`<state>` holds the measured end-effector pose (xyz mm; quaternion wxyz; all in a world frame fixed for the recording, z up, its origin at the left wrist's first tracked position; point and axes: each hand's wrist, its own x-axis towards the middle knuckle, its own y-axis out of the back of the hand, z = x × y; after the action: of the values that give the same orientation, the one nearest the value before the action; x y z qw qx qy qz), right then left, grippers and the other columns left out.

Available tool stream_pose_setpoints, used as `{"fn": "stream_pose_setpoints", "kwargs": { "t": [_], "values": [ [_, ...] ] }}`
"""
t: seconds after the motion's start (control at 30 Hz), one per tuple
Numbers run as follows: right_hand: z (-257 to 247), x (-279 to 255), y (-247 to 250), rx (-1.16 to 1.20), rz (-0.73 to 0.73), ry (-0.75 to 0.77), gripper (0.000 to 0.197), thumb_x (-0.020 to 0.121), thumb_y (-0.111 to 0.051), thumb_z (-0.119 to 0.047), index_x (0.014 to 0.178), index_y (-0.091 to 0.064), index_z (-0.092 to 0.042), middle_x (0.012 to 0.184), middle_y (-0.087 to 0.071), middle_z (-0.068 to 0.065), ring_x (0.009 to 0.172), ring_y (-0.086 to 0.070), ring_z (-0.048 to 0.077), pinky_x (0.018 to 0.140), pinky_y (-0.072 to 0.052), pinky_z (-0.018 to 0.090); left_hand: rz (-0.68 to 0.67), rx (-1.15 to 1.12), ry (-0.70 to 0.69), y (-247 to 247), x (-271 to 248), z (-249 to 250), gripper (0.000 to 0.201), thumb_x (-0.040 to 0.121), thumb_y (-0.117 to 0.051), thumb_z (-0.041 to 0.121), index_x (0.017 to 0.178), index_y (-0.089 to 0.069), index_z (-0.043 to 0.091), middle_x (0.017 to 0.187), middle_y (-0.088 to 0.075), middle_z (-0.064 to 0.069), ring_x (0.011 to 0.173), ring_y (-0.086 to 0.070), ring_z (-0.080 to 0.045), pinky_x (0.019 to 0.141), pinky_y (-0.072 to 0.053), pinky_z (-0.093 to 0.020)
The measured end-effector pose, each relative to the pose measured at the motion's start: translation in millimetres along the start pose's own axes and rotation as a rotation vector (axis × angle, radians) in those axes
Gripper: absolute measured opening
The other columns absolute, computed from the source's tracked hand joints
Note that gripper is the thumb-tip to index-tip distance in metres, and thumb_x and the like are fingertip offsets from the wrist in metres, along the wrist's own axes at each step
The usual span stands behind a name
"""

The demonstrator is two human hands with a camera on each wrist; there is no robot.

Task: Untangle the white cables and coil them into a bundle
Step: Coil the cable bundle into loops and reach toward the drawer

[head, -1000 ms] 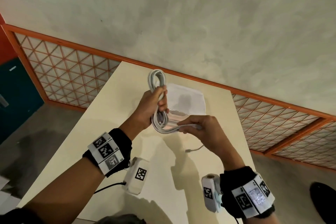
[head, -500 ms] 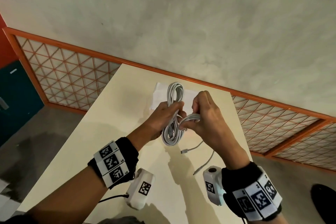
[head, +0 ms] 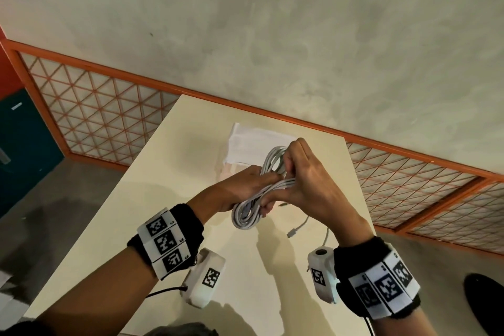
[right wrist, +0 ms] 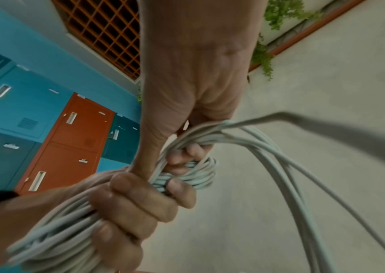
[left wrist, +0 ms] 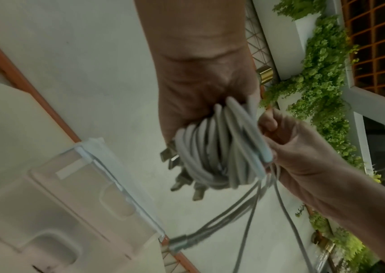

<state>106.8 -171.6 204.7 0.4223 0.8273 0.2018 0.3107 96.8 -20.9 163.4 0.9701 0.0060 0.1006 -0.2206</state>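
Left hand (head: 240, 188): fist round the white cables (head: 246, 215)
Right hand (head: 308, 180): pinches wrapping strands
Table (head: 136, 226): bare near edge
Hidden: fingertips

White cables (head: 246, 215); cream table (head: 114, 229); orange lattice railing (head: 103, 117).

The left hand (head: 242, 188) hides the middle of the white cables (head: 246, 215), while the right hand (head: 308, 185) covers the coil's upper loop. Loose cable ends (right wrist: 341, 129) blur at the right wrist view's edge; connectors (left wrist: 182, 177) are indistinct.
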Motion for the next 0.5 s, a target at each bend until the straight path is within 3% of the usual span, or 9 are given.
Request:
{"fn": "stream_pose_setpoints", "kwargs": {
  "t": [0.1, 0.23, 0.33, 0.43, 0.5],
  "values": [
    [8, -4, 2, 0.086, -0.010, -0.050, 0.061, 0.057, -0.089, -0.028, 0.075, -0.031, -0.024, 0.077, -0.036, -0.012, 0.061, -0.038, 0.002, 0.053, -0.031, 0.011, -0.030, -0.055, 0.037, 4, 0, 1, 0.044, 0.097, -0.047, 0.027, 0.057, -0.052, 0.010, 0.046, -0.048, -0.004, 0.041, -0.045, -0.016, 0.046, -0.041, -0.022],
    [24, -12, 15, 0.196, -0.092, -0.186, 0.049, 0.060, -0.086, -0.032, 0.087, -0.048, -0.015, 0.065, -0.049, -0.005, 0.047, -0.042, 0.009, 0.047, -0.030, 0.016, -0.020, -0.163, 0.061, 14, 0, -6, 0.030, 0.096, -0.048, 0.018, 0.068, -0.049, 0.008, 0.043, -0.042, -0.002, 0.036, -0.037, -0.012, 0.041, -0.035, -0.020],
    [31, -16, 18, 0.175, -0.255, -0.234, 0.029, 0.068, -0.077, -0.042, 0.073, -0.064, -0.018, 0.051, -0.051, -0.007, 0.046, -0.044, 0.007, 0.050, -0.034, 0.021, -0.051, -0.231, 0.073, 16, 1, -14, 0.023, 0.097, -0.047, 0.017, 0.076, -0.049, 0.009, 0.043, -0.037, 0.001, 0.035, -0.034, -0.009, 0.038, -0.034, -0.018],
    [33, -20, 19, 0.229, -0.298, -0.280, 0.045, 0.077, -0.059, -0.054, 0.061, -0.062, -0.012, 0.044, -0.040, -0.008, 0.044, -0.035, 0.006, 0.049, -0.031, 0.017, -0.068, -0.302, 0.082, 16, 1, -24, 0.023, 0.096, -0.048, 0.020, 0.076, -0.053, 0.010, 0.043, -0.036, 0.000, 0.035, -0.035, -0.009, 0.038, -0.035, -0.019],
    [32, -20, 18, 0.265, -0.261, -0.295, 0.052, 0.083, -0.048, -0.054, 0.059, -0.056, -0.009, 0.048, -0.040, -0.005, 0.044, -0.040, 0.006, 0.052, -0.036, 0.016, -0.099, -0.284, 0.072, 14, 2, -32, 0.026, 0.094, -0.050, 0.028, 0.076, -0.050, 0.009, 0.046, -0.040, 0.000, 0.038, -0.037, -0.011, 0.042, -0.037, -0.020]
  ]
}}
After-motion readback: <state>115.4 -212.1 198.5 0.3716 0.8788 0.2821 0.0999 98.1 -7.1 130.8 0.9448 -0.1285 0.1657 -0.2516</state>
